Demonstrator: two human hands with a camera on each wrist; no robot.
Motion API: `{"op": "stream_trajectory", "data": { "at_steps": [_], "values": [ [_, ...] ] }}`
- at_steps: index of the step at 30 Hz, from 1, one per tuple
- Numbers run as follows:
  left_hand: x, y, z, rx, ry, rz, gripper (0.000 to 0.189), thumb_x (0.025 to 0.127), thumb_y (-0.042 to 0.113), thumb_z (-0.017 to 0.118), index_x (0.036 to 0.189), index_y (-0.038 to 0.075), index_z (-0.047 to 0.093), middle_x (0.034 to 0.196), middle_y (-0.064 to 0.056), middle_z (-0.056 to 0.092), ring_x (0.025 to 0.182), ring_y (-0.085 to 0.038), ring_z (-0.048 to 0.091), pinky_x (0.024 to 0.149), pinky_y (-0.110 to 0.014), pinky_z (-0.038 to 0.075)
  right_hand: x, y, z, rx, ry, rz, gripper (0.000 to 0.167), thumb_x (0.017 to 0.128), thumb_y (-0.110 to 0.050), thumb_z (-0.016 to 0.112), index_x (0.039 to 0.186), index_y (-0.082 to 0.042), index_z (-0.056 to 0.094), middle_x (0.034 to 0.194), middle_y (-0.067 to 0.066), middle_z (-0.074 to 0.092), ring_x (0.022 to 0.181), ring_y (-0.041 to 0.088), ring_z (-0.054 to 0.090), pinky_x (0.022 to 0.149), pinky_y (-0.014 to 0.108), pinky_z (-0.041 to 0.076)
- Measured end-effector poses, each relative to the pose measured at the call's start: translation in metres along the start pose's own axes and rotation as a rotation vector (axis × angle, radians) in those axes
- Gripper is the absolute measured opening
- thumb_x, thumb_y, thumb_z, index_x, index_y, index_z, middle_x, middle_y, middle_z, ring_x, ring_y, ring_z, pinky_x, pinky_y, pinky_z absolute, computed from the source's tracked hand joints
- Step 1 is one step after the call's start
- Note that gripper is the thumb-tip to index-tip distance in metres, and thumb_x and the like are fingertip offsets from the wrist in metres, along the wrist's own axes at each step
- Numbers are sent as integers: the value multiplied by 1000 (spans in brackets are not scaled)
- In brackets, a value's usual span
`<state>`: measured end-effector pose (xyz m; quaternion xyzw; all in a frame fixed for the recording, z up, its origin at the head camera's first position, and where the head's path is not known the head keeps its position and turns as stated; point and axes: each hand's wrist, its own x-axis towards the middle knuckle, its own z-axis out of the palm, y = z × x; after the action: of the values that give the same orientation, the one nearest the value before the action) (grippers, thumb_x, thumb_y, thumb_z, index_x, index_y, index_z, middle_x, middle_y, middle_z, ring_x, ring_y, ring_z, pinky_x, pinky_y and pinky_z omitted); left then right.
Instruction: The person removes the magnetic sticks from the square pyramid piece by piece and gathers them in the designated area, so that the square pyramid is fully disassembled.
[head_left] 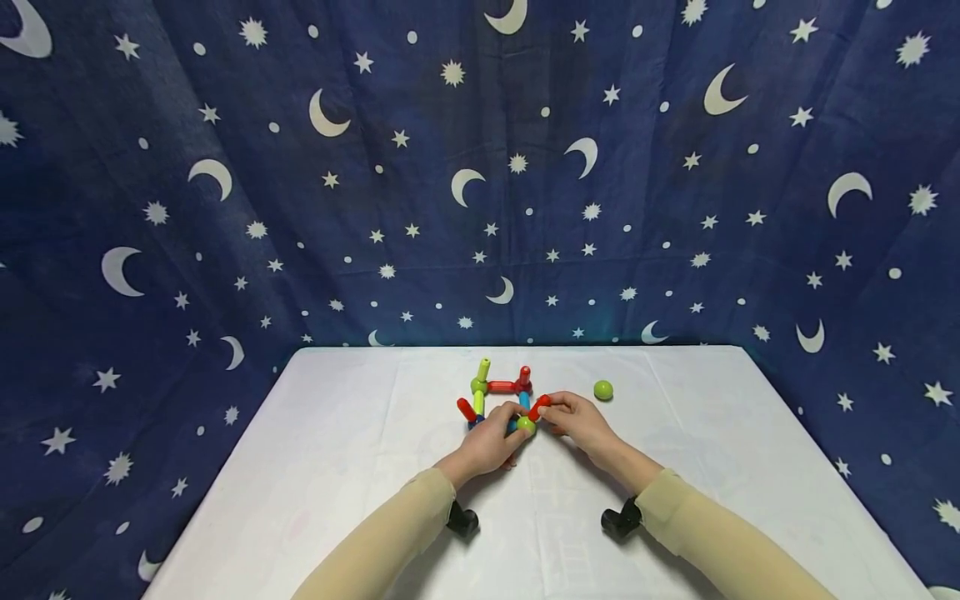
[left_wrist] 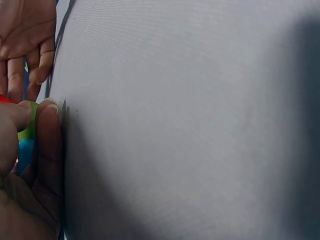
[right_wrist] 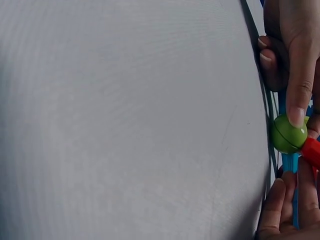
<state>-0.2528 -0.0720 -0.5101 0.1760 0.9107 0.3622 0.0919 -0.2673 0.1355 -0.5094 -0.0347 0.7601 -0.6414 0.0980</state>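
Observation:
A square frame of toy building sticks and balls lies in the head view. My left hand (head_left: 487,442) grips its near right corner, thumb and fingers on a green ball (head_left: 527,426). In the right wrist view, the left thumb presses on top of that green ball (right_wrist: 287,137). A short red stick (head_left: 539,407) slants up from the ball, and my right hand (head_left: 583,423) pinches it by its upper end. At the other corners stand a second red stick (head_left: 466,409), a lime stick (head_left: 483,369) and a third red stick (head_left: 525,374).
A loose green ball (head_left: 603,390) lies right of the frame. All of it is on a white-covered table (head_left: 337,467), whose far edge meets a dark blue curtain (head_left: 420,200) with moons and stars. Black wrist cameras (head_left: 621,520) hang at both sleeves.

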Motion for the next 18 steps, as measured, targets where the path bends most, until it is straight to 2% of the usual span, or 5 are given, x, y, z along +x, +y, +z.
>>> {"op": "stream_trajectory", "data": {
  "at_steps": [2, 10, 18],
  "values": [
    [0, 0, 0, -7, 0, 2, 40, 105, 35, 61, 139, 17, 52, 128, -7, 55, 65, -11, 59, 79, -32, 49, 1, 2, 1, 8, 8, 6, 30, 99, -19, 69, 121, 2, 64, 109, 13, 72, 105, 27, 66, 85, 34, 54],
    [0, 0, 0, 9, 13, 11, 39, 104, 35, 62, 138, 18, 52, 128, -7, 55, 74, -10, 59, 84, -33, 49, 0, 3, 1, 19, 24, 25, 30, 99, -21, 70, 120, -1, 63, 111, 14, 72, 104, 28, 66, 92, 41, 53],
    [-1, 1, 1, 3, 11, 11, 37, 104, 33, 62, 136, 17, 53, 125, -7, 56, 63, -10, 58, 80, -31, 48, 1, 6, 0, 32, 15, 38, 26, 100, -20, 69, 119, -3, 63, 106, 10, 72, 103, 24, 66, 94, 38, 53]
  ]
}}
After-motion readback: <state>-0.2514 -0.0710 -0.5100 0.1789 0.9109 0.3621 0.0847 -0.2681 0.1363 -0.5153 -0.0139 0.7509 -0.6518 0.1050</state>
